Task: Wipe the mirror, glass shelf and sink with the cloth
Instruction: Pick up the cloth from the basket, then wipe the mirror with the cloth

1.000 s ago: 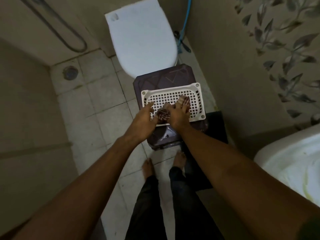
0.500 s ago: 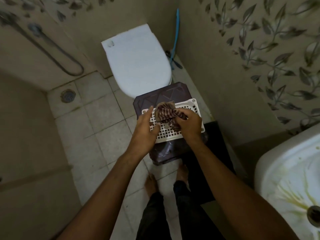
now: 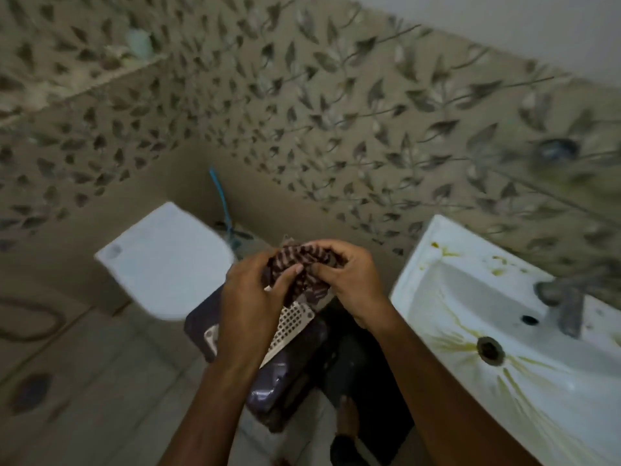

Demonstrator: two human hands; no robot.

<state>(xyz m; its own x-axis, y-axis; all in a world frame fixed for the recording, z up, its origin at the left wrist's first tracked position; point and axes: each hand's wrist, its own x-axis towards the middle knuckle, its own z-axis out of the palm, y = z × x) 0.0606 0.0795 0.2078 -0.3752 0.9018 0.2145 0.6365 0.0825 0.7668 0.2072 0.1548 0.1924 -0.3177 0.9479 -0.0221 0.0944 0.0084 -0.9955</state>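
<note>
Lifted clear of the white basket [image 3: 291, 322] a second ago, the striped cloth [image 3: 304, 264] is bunched at centre, pinched by left hand [image 3: 250, 290] and right hand [image 3: 349, 280], the stained sink [image 3: 470, 297] waiting unwiped at four o'clock.

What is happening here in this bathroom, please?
A person holds a striped cloth bunched between the left hand and the right hand, above a white perforated basket that sits on a dark stool. The sink at the right is streaked with yellowish stains and has not been wiped yet. A closed toilet stands behind the stool.
</note>
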